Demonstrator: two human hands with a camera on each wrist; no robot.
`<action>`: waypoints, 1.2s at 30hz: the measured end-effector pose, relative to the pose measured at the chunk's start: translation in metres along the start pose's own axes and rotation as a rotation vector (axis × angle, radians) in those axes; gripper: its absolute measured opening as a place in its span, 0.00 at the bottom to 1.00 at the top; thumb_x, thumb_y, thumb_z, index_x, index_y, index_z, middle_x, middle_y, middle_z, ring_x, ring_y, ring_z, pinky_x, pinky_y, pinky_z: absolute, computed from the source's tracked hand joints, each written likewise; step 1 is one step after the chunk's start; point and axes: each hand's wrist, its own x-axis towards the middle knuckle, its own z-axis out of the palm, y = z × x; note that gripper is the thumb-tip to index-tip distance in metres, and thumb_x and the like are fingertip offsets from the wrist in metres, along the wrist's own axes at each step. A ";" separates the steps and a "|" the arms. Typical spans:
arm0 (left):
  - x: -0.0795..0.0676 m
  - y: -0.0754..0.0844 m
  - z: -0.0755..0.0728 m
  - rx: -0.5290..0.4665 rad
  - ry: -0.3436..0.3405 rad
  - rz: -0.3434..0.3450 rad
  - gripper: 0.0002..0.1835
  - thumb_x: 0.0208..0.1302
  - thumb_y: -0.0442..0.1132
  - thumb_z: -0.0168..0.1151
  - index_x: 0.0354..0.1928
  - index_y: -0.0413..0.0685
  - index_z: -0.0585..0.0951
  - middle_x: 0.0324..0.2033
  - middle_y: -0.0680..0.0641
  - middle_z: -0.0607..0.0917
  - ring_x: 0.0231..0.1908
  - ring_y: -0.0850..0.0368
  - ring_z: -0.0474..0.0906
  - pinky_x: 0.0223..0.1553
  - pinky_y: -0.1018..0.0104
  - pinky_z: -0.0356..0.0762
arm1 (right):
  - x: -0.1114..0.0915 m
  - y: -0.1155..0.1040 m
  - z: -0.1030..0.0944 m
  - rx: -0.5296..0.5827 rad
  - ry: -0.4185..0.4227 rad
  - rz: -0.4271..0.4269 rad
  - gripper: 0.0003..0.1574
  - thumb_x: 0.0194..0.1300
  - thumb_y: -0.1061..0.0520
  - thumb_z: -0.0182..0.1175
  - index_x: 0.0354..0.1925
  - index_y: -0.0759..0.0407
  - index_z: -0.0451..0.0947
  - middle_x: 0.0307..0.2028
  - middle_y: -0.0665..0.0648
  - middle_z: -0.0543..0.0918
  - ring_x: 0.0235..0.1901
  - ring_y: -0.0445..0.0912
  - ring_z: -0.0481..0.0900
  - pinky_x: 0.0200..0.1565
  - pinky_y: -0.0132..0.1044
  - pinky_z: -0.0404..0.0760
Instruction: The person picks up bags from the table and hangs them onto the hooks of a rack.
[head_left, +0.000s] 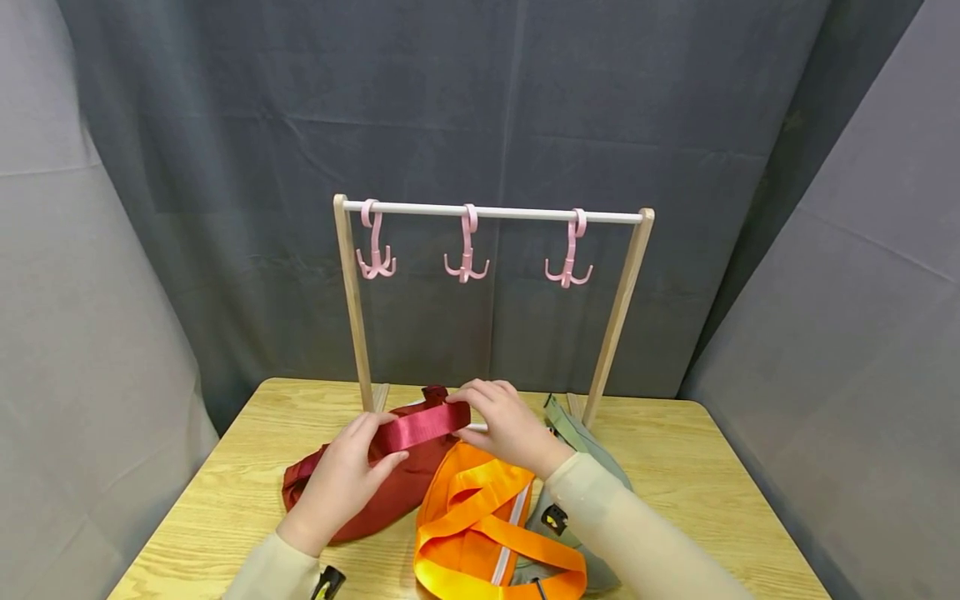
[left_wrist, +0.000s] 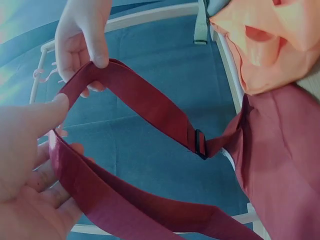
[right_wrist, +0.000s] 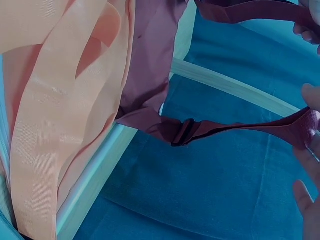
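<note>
Red strap [head_left: 420, 428], pinched by the left hand [head_left: 337, 479] and the right hand [head_left: 510, 425], loops in front of the rack [head_left: 525, 213], while its red bag [head_left: 386, 500] lies on the counter [head_left: 225, 500] at the rack's foot, touching the orange bag [head_left: 442, 487]. The strap could slip or twist if either pinch loosened, and a hard pull might drag the orange bag along.

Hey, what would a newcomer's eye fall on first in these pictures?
Probably the bright orange bag, lying on the table right of the red bag. Next, the shiny red strap held up by the left hand and right hand. Higher up, three pink hooks hang from the white bar.
</note>
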 end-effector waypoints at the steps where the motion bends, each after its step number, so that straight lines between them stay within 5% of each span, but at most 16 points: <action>1: 0.000 0.000 0.000 -0.008 0.000 -0.004 0.27 0.57 0.42 0.79 0.57 0.45 0.79 0.48 0.48 0.84 0.46 0.55 0.81 0.49 0.58 0.86 | 0.000 0.000 -0.001 -0.001 -0.005 0.007 0.31 0.62 0.49 0.75 0.60 0.50 0.78 0.53 0.47 0.82 0.55 0.43 0.79 0.64 0.47 0.74; 19: 0.006 0.000 -0.011 -0.016 0.071 0.065 0.26 0.57 0.41 0.79 0.55 0.44 0.81 0.48 0.48 0.83 0.44 0.56 0.80 0.48 0.57 0.86 | 0.008 0.001 -0.013 0.018 -0.020 0.054 0.29 0.63 0.48 0.74 0.60 0.48 0.77 0.53 0.46 0.82 0.55 0.42 0.78 0.61 0.45 0.77; 36: 0.017 0.001 -0.024 -0.028 0.044 0.029 0.27 0.59 0.41 0.78 0.59 0.44 0.80 0.53 0.45 0.83 0.49 0.52 0.82 0.52 0.54 0.85 | 0.017 0.000 -0.023 0.057 -0.037 0.061 0.29 0.63 0.54 0.74 0.60 0.50 0.77 0.53 0.48 0.81 0.54 0.45 0.79 0.62 0.45 0.79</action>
